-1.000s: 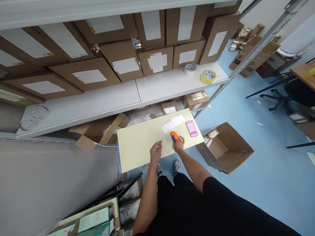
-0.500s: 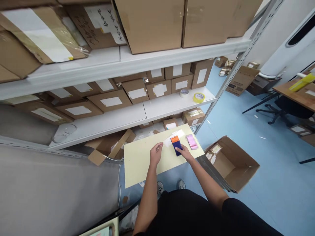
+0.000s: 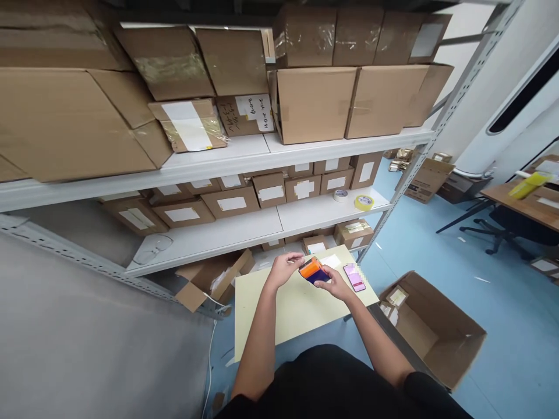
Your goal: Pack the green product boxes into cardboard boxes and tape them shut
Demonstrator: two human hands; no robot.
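Observation:
A small flat box, orange at one end and dark blue at the other (image 3: 311,270), is held tilted above a pale yellow tabletop (image 3: 279,314). My right hand (image 3: 335,285) is closed around the blue end, thumb in front. At the orange end is my left hand (image 3: 285,270), its fingers stretched toward the upper left edge; whether they touch it I cannot tell. White paper (image 3: 332,260) lies behind the box. To the right lies a phone with a pink screen (image 3: 354,278), partly blurred out.
A metal shelf rack (image 3: 244,157) with cardboard boxes stands in front. White tape (image 3: 340,195) and yellow tape (image 3: 364,202) rest on its middle shelf. An open carton (image 3: 454,326) with small packets stands at right, another open carton (image 3: 192,294) at left.
The view has tilted upward, showing more upper shelf. The small box has been turned and tilted in my right hand. My left hand has come up to its orange end, its fingers straighter.

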